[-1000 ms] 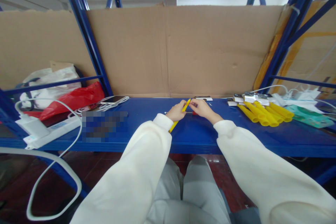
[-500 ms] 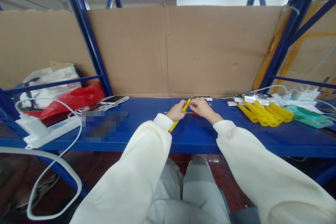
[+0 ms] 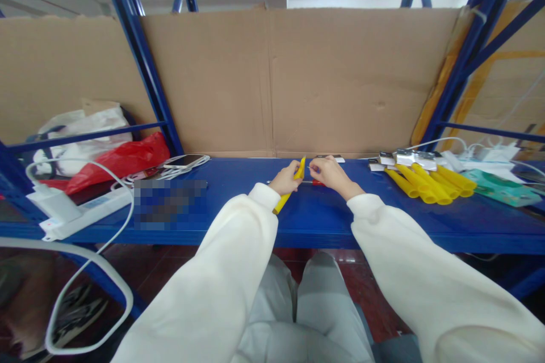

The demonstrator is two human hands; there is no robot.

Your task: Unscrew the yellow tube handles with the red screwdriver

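Observation:
A yellow piece (image 3: 283,202), long and narrow, slants through the grasp of my left hand (image 3: 286,178), its tip showing above the fingers. Just to the right, my right hand (image 3: 326,172) has its fingertips pinched together close to the yellow tip; a tiny thing shows at them, too small to name. Under and beside the right hand lies a tool with a red part (image 3: 317,182) on the blue table (image 3: 238,204). Behind that hand is a small white and dark item (image 3: 339,159).
Several yellow tubes (image 3: 432,184) lie at the right beside silver and white boxes (image 3: 415,157) and a green packet (image 3: 502,186). A phone (image 3: 187,161), a power strip (image 3: 91,210) and a red bag (image 3: 123,161) are at the left. Cardboard (image 3: 272,85) stands behind.
My right hand has moved slightly right, away from the yellow piece, and the gap between the hands is wider. The yellow tip has shifted a little left.

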